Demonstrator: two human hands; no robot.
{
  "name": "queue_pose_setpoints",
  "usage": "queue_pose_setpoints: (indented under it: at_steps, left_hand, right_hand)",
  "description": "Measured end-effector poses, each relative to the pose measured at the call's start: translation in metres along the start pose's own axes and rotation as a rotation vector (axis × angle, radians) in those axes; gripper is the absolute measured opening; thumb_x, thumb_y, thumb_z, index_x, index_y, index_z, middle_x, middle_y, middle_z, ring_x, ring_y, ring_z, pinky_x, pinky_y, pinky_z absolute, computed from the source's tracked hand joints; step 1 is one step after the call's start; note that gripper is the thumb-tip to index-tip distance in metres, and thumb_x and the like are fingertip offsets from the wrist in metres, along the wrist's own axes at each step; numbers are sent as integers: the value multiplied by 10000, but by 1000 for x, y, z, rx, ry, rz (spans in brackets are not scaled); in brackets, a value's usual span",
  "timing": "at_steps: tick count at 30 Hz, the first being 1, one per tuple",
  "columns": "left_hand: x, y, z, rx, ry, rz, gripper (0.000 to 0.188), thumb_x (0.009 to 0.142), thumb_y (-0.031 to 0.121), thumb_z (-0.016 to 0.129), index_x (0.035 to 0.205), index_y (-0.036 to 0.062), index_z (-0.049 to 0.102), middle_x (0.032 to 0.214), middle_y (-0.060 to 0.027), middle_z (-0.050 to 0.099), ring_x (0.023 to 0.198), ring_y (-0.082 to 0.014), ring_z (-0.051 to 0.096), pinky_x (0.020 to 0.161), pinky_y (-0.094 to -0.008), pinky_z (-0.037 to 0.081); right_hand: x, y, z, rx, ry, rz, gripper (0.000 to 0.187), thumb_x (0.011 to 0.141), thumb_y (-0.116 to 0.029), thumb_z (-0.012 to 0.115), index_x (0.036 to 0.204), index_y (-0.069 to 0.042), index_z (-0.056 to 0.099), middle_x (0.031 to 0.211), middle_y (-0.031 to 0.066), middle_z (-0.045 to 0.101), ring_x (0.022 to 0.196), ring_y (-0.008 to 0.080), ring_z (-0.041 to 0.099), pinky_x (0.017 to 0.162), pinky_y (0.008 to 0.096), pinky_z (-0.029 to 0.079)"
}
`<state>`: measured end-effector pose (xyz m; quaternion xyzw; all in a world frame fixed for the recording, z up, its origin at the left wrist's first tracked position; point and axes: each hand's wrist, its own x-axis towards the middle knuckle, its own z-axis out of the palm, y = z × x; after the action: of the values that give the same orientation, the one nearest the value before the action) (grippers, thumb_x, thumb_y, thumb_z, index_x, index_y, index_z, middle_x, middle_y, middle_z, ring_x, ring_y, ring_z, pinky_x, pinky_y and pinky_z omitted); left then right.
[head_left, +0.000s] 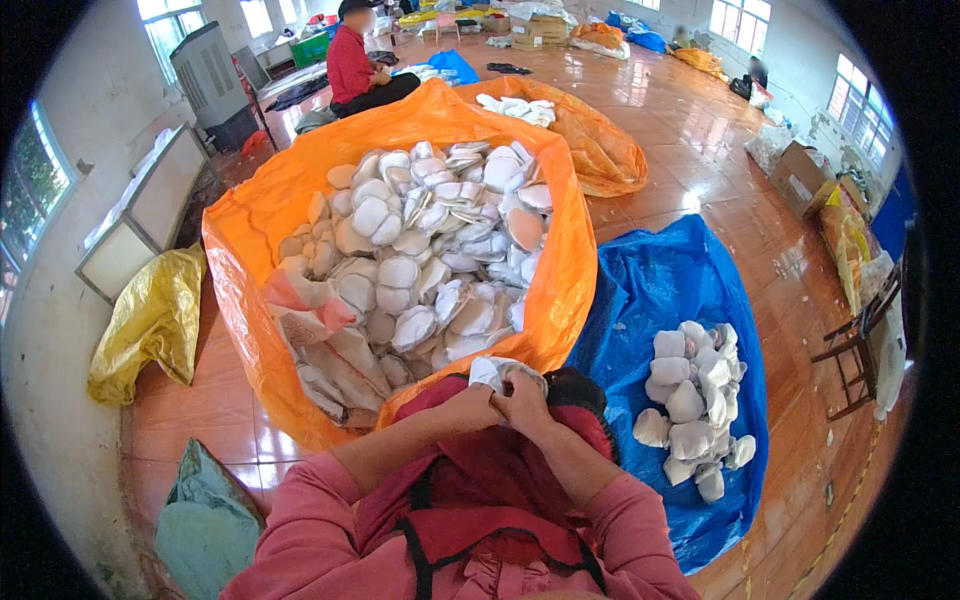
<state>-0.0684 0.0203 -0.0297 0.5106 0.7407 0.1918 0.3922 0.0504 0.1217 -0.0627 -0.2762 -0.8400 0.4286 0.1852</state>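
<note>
Over my lap, near the front rim of a big orange sack, both hands meet on a white fabric pad. My left hand is closed with its fingers at the pad's lower left. The fingers of my right hand grip its right side, partly covering it. A heap of white and cream rounded pads fills the orange sack in front of me. To the right, a smaller pile of puffier white pieces lies on a blue sack.
A yellow sack and a green sack lie on the left. Another orange sack with white cloth stands behind the big one. A person in red sits at the far left. A wooden chair stands at the right.
</note>
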Motion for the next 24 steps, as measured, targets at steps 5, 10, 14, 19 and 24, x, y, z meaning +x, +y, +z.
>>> queue_pose_setpoints:
  at_steps: [5, 10, 14, 19, 24]
  left_hand:
    - [0, 7, 0, -688, -64, -131, 345, 734, 121, 603, 1024, -45, 520, 933, -113, 575, 789, -180, 568, 654, -299, 472]
    - [2, 17, 12, -654, 191, -97, 448, 716, 149, 646, 1077, -54, 475, 986, -146, 541, 866, -225, 558, 702, -338, 470]
    - [21, -10, 19, -215, 403, -20, 497, 711, 221, 691, 1064, -66, 492, 987, -172, 542, 907, -266, 549, 766, -379, 466]
    - [-9, -6, -14, 19, 431, 112, 517, 648, 369, 756, 1021, 38, 620, 981, -209, 635, 943, -368, 607, 838, -446, 482]
    - [-42, -22, -40, -257, 448, 41, 272, 673, 209, 758, 871, 39, 681, 846, -134, 677, 799, -269, 645, 766, -365, 497]
  right_hand:
    - [3, 2, 1, 98, 131, 8, 292, 721, -191, 724, 844, 25, 572, 771, 165, 610, 724, 270, 594, 646, 376, 462]
    - [5, -11, -8, 273, 133, 98, 256, 729, -148, 692, 873, 30, 577, 757, 108, 610, 713, 157, 584, 643, 310, 468]
    - [3, -6, -5, 423, 31, 100, 252, 818, -145, 639, 996, 27, 594, 882, 88, 637, 775, 145, 600, 677, 300, 489]
    - [-10, -20, -17, 926, -136, 134, 249, 911, -83, 544, 1147, -14, 590, 1080, 86, 631, 895, 138, 616, 754, 254, 505]
    - [-6, -8, -31, 1180, 105, 187, 212, 902, -19, 548, 1104, -35, 606, 1099, 72, 631, 885, 124, 606, 756, 249, 501]
